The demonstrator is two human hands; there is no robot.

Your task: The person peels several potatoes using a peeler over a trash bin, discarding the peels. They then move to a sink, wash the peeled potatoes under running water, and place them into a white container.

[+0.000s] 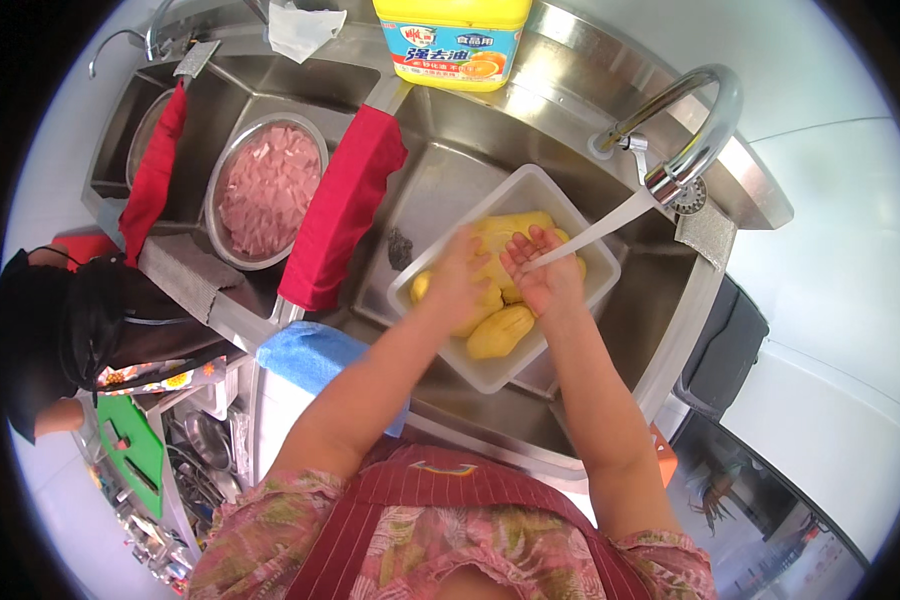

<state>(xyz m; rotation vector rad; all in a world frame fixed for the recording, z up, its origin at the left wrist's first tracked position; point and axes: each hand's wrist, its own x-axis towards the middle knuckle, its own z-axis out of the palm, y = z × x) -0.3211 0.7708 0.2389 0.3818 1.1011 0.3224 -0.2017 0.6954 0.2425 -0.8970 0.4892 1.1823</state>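
Note:
A stream of water from the chrome faucet (709, 127) runs onto my right hand (546, 274), which is turned palm up with its fingers slightly curled and holds nothing. My left hand (457, 277) is blurred, its fingers spread over the left side of a white plastic tub (486, 379). Large yellow pieces of produce (501, 332), seemingly peeled, fill much of the tub below both hands. My hands and forearms hide part of them, so I cannot tell whether my left fingers touch one. The tub stands in a stainless steel sink basin (450, 180).
A red cloth (349, 206) drapes the divider. Beyond it, a metal bowl (217, 217) holds cut pink meat (270, 187). A yellow jug (454, 45) stands behind the sink. A blue towel (311, 352) hangs over the front edge. Another person (82, 322) stands at left.

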